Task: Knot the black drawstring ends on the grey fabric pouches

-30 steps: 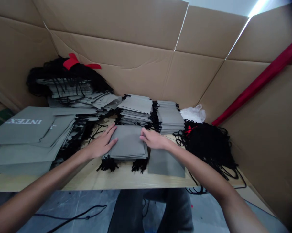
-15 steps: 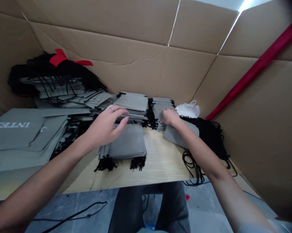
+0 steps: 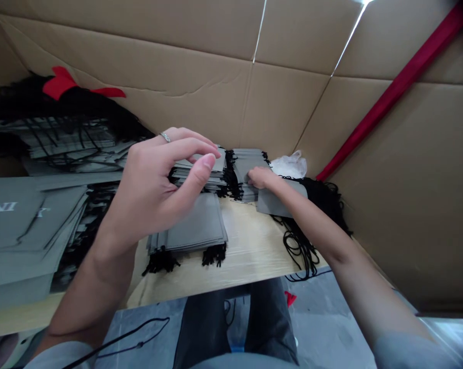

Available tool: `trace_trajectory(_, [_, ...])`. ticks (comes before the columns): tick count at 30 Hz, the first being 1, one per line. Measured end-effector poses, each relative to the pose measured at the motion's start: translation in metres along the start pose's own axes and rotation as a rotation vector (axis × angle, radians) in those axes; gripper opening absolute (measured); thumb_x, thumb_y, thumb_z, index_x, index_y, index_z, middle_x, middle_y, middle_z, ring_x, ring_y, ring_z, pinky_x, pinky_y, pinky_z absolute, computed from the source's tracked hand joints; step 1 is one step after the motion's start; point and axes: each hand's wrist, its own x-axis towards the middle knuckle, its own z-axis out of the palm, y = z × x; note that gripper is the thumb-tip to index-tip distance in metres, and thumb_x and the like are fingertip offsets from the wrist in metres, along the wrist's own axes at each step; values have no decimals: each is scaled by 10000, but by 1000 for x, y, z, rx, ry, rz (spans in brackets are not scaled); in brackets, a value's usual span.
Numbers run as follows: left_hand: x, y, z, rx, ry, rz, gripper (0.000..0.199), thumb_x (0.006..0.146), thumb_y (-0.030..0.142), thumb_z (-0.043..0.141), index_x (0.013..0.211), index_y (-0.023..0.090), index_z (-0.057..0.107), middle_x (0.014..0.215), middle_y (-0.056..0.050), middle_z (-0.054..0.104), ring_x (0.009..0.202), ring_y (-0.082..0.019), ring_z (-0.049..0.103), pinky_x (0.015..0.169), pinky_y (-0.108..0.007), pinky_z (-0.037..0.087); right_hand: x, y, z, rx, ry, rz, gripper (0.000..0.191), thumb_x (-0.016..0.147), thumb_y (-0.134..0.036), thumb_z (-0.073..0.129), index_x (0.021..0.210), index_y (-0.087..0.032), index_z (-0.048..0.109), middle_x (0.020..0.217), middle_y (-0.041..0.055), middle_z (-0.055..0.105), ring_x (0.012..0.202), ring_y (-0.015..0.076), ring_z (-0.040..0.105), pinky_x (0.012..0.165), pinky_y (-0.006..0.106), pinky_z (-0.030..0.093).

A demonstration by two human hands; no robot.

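My left hand (image 3: 158,179) hovers in the air, palm turned sideways and fingers curved, with a gap between thumb and fingertips. It holds nothing and wears a ring. Below it on the table lies a small pile of flat grey drawstring pouches (image 3: 195,225), black cord ends toward me. Farther back is another stack of pouches (image 3: 219,163), partly covered by my left fingers. To its right, my right hand (image 3: 261,177) rests with curled fingers on a third pouch stack (image 3: 248,160); whatever its fingertips grip is hidden. A single grey pouch (image 3: 273,202) lies under my right forearm.
Larger grey bags with white lettering (image 3: 8,220) are piled at left. Behind them sits a heap of black-corded pouches with a red strip (image 3: 60,84). A black cord bundle (image 3: 327,202) and a white plastic bag (image 3: 290,165) lie at right. Cardboard walls (image 3: 200,77) enclose the table.
My left hand has risen and come nearer to the camera, away from the stacks. My right hand stays on the same pouch stack. The view has shifted slightly right.
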Motion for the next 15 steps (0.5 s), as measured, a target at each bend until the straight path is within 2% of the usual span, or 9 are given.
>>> trace_trajectory(4, [-4,-2,1,-2,0,6,232,1196,311,620,1156,248,840,1228,-13,887,1123,-166,813,1034,-349,624,0,-4,4,-9,34,16,403,1135,-424,821,1439,-168,754,1453,139,766,1272,290,787,1092,501,705])
trace_trajectory(8, [-7,-6,4,-2,-16,-16,245,1195,326,610,1152,250,839,1214,-17,888,1108,-190,812,1007,-369,610,-6,-7,-8,-2,167,81,419,1129,-437,828,1424,-148,759,1449,152,767,1284,296,785,1115,509,693])
trace_trajectory(12, [-8,-10,5,31,-5,-68,279,1186,386,625,1135,238,856,994,-7,862,830,-171,749,745,-340,532,-32,-4,-50,14,404,188,366,1174,-441,740,1389,-146,768,1389,146,793,1263,300,788,1127,537,672])
trace_trajectory(14, [-9,-12,7,12,-37,-163,312,1191,430,606,1199,237,850,981,-13,861,775,-165,733,652,-315,495,-53,-3,-77,29,536,228,359,1212,-292,544,1324,-63,797,1326,286,800,1218,368,794,1091,544,646])
trace_trajectory(15, [-9,-14,8,-24,-57,-215,336,1192,459,600,1267,232,835,1002,-23,871,778,-170,750,627,-301,497,-65,-4,-88,38,600,234,407,1207,-256,464,1325,-63,802,1313,315,802,1191,390,791,1059,540,635])
